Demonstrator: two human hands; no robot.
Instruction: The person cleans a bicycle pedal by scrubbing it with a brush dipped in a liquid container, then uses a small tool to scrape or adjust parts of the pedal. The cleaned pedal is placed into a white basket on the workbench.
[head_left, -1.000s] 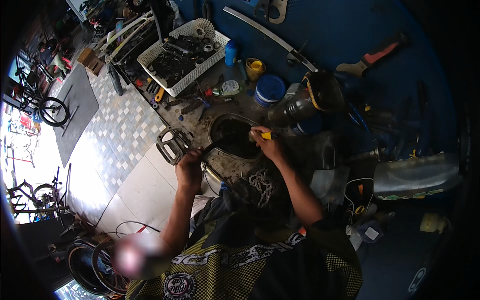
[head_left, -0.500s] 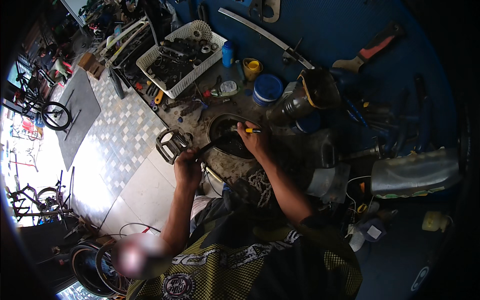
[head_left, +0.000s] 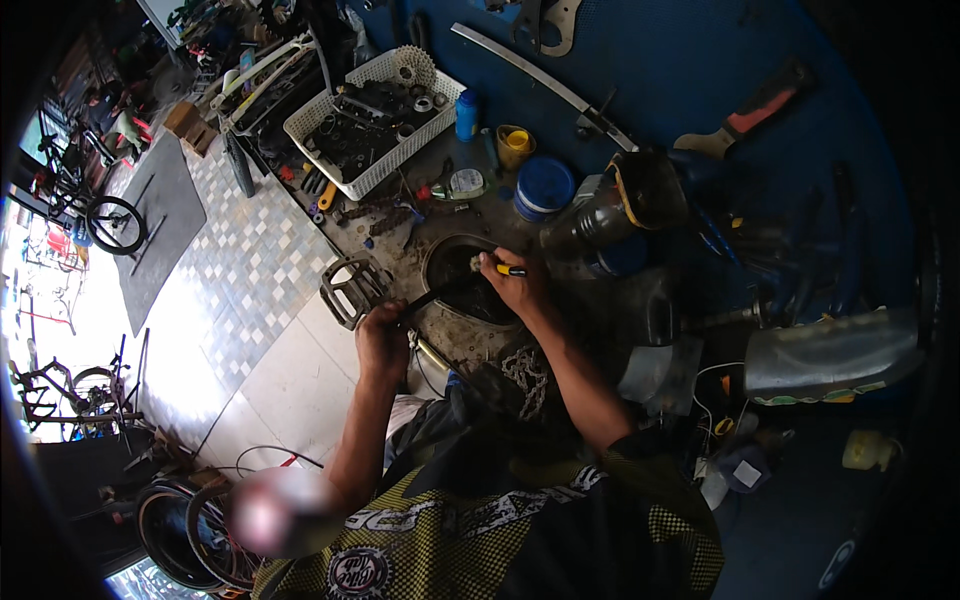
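Observation:
My left hand (head_left: 381,338) is closed round one end of a dark bar (head_left: 432,296) that looks like a bicycle crank arm. The bar's other end reaches over a round, dark-filled pan (head_left: 432,262) on the workbench. In my right hand (head_left: 520,285), above the pan's right side, is a small brush with a yellow and black handle (head_left: 511,270). Its pale bristles point left, close to the bar; I cannot tell whether they touch. A metal platform pedal (head_left: 345,292) is just beyond my left hand; whether it joins the bar is hidden.
Behind the pan stand a white basket (head_left: 362,188) of bike parts, a blue bottle (head_left: 467,115), a yellow cup (head_left: 514,146) and a blue-lidded tub (head_left: 545,187). A chain (head_left: 524,375) lies near my right forearm. Tools hang on the blue wall (head_left: 690,60).
The whole view has shifted slightly. The brush's bristles now show beyond my right fingers, near the bar. Both hands keep their holds.

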